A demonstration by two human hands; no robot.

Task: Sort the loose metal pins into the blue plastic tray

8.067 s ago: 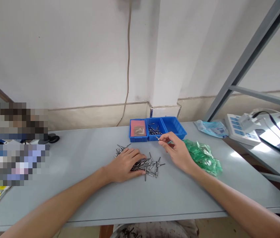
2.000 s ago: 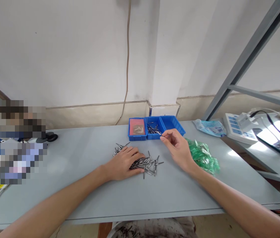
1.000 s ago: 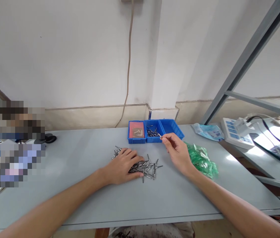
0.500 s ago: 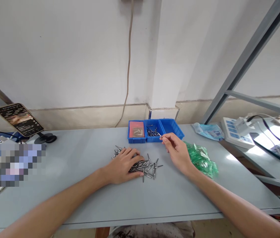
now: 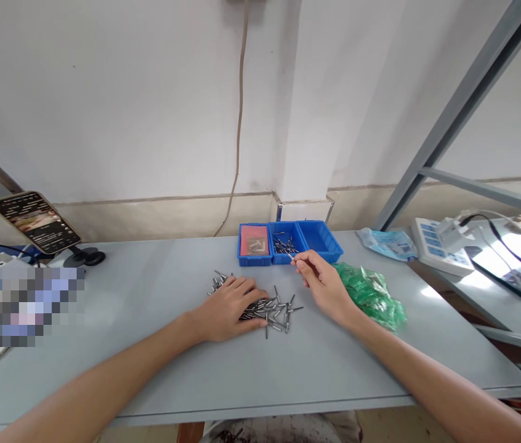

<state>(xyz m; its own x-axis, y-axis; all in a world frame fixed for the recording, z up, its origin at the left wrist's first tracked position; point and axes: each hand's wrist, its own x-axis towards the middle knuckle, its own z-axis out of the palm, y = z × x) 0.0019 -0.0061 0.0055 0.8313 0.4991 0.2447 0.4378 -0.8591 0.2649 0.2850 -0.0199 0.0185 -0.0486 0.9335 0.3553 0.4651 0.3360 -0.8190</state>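
My left hand [image 5: 233, 307] lies with its fingers spread over a pile of small metal pins [image 5: 281, 311] on the grey table. My right hand [image 5: 323, 283] is pinched on a thin metal pin [image 5: 290, 255], held at the front edge of the middle blue bin [image 5: 287, 260]. More dark pins lie inside that bin. The left blue bin [image 5: 254, 261] holds a pink sheet and a small clear bag of parts. No parts show in the right blue bin [image 5: 318, 237]. Crumpled green plastic [image 5: 374, 295] lies beside my right wrist.
A phone [image 5: 36, 221] on a stand is at the left, near a charger and cables. At the right are a blue-white plastic packet [image 5: 387, 243], a power strip [image 5: 440, 249] with plugs and a metal frame [image 5: 445, 123]. The table's front edge [image 5: 260, 413] runs below my forearms.
My right hand has moved slightly left and down, still pinching a thin pin. My left hand stays on the pile.
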